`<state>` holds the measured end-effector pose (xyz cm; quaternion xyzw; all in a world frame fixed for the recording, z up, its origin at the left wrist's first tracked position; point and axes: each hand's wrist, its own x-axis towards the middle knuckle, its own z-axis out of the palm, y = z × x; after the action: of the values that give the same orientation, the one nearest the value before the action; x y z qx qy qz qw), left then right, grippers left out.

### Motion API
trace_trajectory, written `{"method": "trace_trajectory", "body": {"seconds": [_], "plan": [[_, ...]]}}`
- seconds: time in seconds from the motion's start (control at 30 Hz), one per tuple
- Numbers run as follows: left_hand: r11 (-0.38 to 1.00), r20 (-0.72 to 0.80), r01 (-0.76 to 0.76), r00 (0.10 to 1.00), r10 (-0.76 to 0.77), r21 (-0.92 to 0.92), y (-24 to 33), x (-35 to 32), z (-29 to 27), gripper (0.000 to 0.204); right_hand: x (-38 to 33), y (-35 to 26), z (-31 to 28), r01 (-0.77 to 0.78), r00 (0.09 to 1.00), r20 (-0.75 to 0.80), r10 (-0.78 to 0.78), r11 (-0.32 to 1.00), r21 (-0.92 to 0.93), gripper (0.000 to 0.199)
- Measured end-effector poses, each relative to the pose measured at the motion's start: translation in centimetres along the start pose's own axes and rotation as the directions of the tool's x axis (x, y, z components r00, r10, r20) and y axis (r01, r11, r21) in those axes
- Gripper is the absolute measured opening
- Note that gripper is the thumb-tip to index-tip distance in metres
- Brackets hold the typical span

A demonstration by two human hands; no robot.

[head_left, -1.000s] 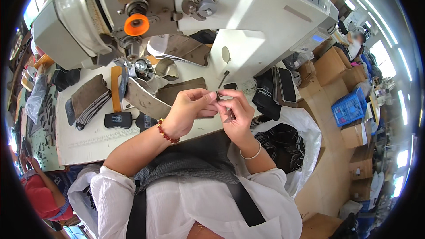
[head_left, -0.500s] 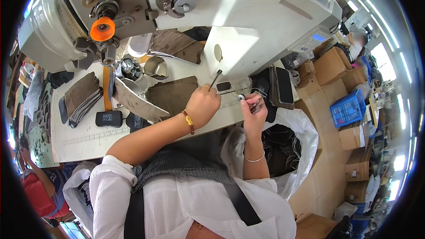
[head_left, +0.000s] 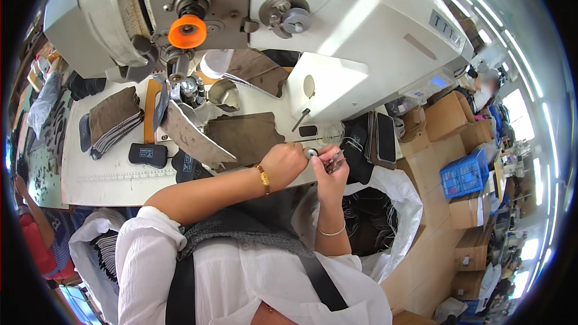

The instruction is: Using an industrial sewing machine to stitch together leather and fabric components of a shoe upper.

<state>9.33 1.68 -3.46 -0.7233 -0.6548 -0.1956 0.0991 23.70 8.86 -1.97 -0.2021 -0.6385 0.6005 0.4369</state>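
White tabletop (head_left: 108,192) ends near the right hand (head_left: 331,173), holding a metal disc (head_left: 310,153).

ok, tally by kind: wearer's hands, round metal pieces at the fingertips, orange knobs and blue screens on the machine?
Left hand and right hand: 2
Round metal piece: 1
Orange knob: 1
Blue screen: 1
Total: 5

The person wears a white shirt (head_left: 247,289), dark apron (head_left: 232,232), 2 black straps (head_left: 181,292), left gold-toned bracelet (head_left: 263,179) and thin right bangle (head_left: 332,233).
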Motion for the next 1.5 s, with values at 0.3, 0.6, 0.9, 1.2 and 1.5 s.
{"method": "trace_trajectory", "body": {"seconds": [0.3, 0.6, 0.9, 1.2, 1.5], "plan": [[0.899, -0.204, 0.183, 0.938, -0.282, -0.398, -2.2, -5.0, -10.5, 0.015, 0.2, -3.2, 5.3, 0.014, 0.966, 0.257, -0.025, 0.999, 0.042, 0.021], [0.791, -0.397, 0.260, 0.752, -0.526, -0.554, -4.7, -9.9, -14.3, 0.024, -0.5, -3.5, 12.4, 0.018, 0.933, 0.353, -0.063, 0.992, 0.127, 0.022], [0.508, -0.282, 0.157, 0.678, -0.679, -0.847, -4.9, -10.4, -13.7, 0.027, 0.1, -3.4, 14.8, 0.065, 0.942, 0.323, -0.091, 0.994, 0.089, 0.021], [-0.108, 0.067, -0.011, 0.719, -0.692, -0.994, -6.3, -11.5, -13.5, 0.024, 0.8, -2.2, 17.1, 0.192, 0.944, 0.242, -0.222, 0.971, 0.142, 0.017], [-0.444, 0.210, -0.092, 0.784, -0.584, -0.891, -7.2, -12.6, -14.0, 0.023, 1.8, -2.8, 16.7, 0.071, 0.940, 0.314, -0.133, 0.977, 0.202, 0.011]]}}
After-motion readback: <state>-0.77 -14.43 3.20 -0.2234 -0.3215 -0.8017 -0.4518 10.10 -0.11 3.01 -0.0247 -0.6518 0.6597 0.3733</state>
